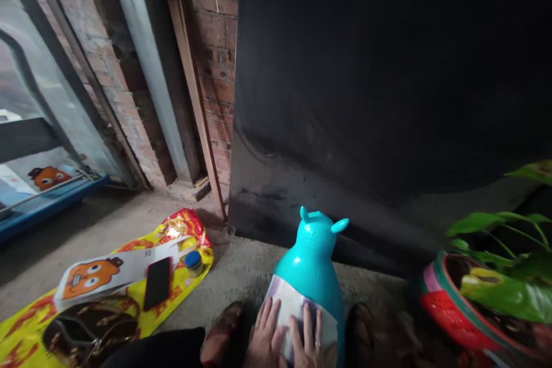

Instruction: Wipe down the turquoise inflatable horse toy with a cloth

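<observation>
A turquoise inflatable animal toy [311, 259] with two small ears stands on the concrete floor at the bottom centre. A pale sticker or sheet [290, 306] lies on its back. My left hand [266, 338] and my right hand [307, 342] both press flat on that sheet, fingers spread, side by side. My feet in brown sandals flank the toy.
A yellow and red bag [129, 299] lies on the floor at left, with a black phone [157, 283], a small blue-capped jar [194, 261], a printed orange cartoon sheet [99, 276] and a dark handbag [90, 330]. A potted plant [483, 299] stands at right. A black panel [388, 98] leans ahead.
</observation>
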The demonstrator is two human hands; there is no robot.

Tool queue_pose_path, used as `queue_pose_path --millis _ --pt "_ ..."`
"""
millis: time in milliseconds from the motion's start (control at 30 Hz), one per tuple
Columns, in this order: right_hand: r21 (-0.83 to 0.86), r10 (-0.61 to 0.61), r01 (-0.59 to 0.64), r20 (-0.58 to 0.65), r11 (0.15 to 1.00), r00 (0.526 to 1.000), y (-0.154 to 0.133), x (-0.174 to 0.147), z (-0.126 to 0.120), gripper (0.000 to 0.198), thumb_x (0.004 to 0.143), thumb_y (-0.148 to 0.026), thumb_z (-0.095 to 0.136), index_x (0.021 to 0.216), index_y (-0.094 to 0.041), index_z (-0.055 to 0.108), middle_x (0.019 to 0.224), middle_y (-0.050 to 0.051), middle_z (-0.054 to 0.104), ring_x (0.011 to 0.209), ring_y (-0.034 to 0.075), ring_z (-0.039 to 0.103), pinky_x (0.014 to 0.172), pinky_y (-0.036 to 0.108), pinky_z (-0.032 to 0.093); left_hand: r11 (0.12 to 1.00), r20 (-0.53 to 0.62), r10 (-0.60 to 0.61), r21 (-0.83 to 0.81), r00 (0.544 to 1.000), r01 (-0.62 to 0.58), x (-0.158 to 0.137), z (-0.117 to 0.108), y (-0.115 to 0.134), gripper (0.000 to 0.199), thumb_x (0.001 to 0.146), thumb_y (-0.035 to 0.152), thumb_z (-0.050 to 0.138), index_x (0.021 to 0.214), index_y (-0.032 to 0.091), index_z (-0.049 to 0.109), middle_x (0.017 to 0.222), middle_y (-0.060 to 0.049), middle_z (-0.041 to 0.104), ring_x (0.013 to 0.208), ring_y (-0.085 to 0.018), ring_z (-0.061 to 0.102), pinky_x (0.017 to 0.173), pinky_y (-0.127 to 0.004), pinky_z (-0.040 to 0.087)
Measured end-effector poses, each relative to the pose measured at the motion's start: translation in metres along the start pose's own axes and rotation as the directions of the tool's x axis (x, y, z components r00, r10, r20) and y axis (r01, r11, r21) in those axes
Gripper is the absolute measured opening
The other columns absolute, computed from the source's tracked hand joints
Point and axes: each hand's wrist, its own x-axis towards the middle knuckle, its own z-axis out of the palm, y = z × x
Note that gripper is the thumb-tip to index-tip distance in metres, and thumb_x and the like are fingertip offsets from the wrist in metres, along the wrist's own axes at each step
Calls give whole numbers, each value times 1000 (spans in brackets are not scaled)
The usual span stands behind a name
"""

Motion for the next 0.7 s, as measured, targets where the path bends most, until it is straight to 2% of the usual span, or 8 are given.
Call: queue_pose_path --millis 133,267,400,467,567,700 --pt "72 48 -53 67 996 997 -4 37 -7 50 80 -42 56 129 -40 58 153 3 36 143 44 27 97 81 30 995 128 -66 -62 990 74 36 -12 6 66 91 54 31 148 19 33 160 -4 23 150 -23 12 126 -44 15" --pt "126 67 -89 167 988 984 -4 76 -14 53 82 -36 51 136 -40 52 158 -4 25 149 35 10 110 76 20 985 140 -84 -140 987 104 77 -21 15 73 91 56 27 149 13 29 162 -8 17 150 -24 5 126 -44 10" --pt "137 49 -84 236 987 970 -1 100 -13 55 87 -35 44 142 -38 44 160 -5 19 150 34 -1 110 75 20 983 149 -78 -154 986 102 102 -21 18 83 88 65 26 149 10 29 161 -10 17 150 -25 9 124 -40 11" --pt "155 19 -57 234 986 972 2 103 -9 57 87 -37 45 144 -38 41 160 -4 17 150 36 0 109 76 21 984 141 -81 -146 987 102 105 -20 20 83 88 65 24 149 9 28 161 -9 17 150 -25 10 123 -37 11" --pt "151 5 -30 165 988 986 6 101 -3 56 87 -37 45 143 -39 42 160 -4 18 149 38 5 106 78 22 986 112 -93 -124 989 107 99 -22 26 82 88 61 20 149 7 28 161 -8 20 149 -24 12 123 -34 12" --pt "124 -56 45 85 991 995 10 80 4 56 83 -38 50 139 -40 48 157 -2 28 147 40 18 104 79 26 985 94 -135 -92 986 144 71 -23 30 81 87 61 22 148 9 31 158 -8 26 148 -25 18 122 -33 18"
